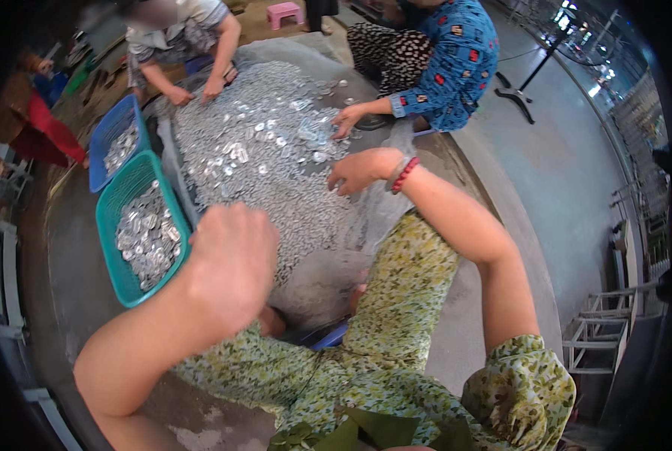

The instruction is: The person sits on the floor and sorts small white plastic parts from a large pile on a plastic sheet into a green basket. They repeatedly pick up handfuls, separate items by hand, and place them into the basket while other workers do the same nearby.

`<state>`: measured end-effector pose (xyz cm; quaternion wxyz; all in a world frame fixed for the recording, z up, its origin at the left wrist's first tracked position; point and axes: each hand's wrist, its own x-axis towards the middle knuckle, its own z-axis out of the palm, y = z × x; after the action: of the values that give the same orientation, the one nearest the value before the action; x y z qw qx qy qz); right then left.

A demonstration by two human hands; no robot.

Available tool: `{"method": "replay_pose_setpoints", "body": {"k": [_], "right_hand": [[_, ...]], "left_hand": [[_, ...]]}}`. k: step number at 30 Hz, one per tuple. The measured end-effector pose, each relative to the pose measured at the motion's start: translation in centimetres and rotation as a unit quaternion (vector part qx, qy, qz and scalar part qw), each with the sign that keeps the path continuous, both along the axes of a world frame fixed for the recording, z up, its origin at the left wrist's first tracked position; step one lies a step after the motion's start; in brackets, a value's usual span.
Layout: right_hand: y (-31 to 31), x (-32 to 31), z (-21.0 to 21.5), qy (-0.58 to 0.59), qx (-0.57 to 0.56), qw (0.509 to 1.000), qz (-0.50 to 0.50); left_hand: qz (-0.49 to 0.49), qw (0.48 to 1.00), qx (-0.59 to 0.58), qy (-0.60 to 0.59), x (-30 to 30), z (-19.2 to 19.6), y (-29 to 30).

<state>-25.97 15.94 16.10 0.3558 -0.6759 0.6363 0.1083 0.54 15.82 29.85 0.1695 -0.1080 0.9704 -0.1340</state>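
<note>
A broad grey heap of small metal pieces (253,161) spreads over a pale plastic sheet (373,218) at the middle of the dial, with larger shiny rings and plates scattered on its upper part. The right hand (362,171) is at its half-past-three edge, fingers bent downward in a narrow curl; whether they touch or hold a piece I cannot tell. A red beaded bracelet (405,174) rings that wrist. The left hand (231,259), blurred, is curled like a fist at half past six, back uppermost; its fingertips are hidden, so I cannot tell what it holds. Just beside it, at eight o'clock, a teal basket (109,248) holds shiny metal parts (149,239); a blue basket (95,171) at nine o'clock holds more. At two o'clock a co-worker in a blue patterned shirt (456,56) extends a hand (349,118) to the heap. At eleven another co-worker (189,34) has both hands at its edge. Farther out are a pink stool (284,13) at twelve and a black stand (528,94) near three.
</note>
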Motion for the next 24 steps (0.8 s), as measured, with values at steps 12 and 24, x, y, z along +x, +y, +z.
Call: {"method": "replay_pose_setpoints", "body": {"k": [12, 24], "right_hand": [[-0.2, 3.6, 7.5, 0.055, -0.02, 0.997, 0.04], [-10.9, -4.1, 6.8, 0.005, -0.247, 0.965, 0.09]], "left_hand": [[0.23, 0.966, -0.02, 0.118, 3.8, 9.0, -13.0], [0.458, 0.624, 0.572, 0.271, 0.9, -13.3, -31.7]]}}
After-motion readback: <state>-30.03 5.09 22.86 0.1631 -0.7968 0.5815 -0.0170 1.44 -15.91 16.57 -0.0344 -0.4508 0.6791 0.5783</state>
